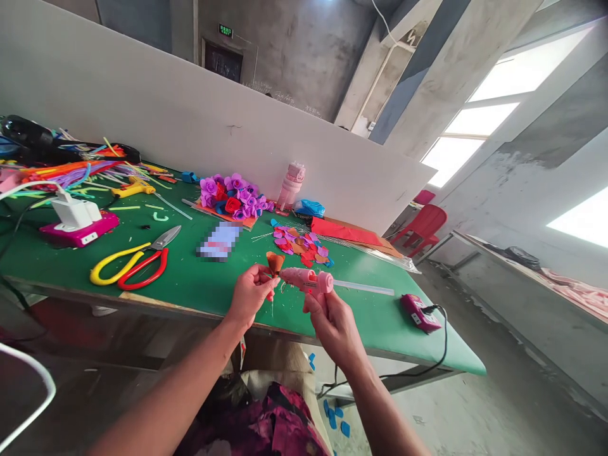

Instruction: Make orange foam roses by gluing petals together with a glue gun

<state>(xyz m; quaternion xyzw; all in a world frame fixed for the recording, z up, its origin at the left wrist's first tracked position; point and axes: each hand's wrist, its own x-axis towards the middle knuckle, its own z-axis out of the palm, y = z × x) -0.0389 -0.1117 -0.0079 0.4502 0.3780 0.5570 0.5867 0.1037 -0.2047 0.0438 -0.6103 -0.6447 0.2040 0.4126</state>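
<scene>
My left hand [254, 290] pinches a small brown paper flower [274, 262] near its base, over the front of the table. A thin wire end hangs below those fingers. My right hand [334, 316] is wrapped round the handle of a pink hot glue gun [306, 278], its nozzle pointing left at the flower's base. Whether nozzle and flower touch, I cannot tell. A clear glue stick [363, 288] juts from the gun's rear. Just behind lie loose petals [301, 244] in purple, brown, red and blue.
Scissors [137, 256] with yellow and red handles lie left on the green table [228, 278]. Finished purple and red flowers [232, 193] are heaped at the back, near a pink bottle [291, 185]. A power strip [420, 313] with a black cord sits right, another [80, 228] left.
</scene>
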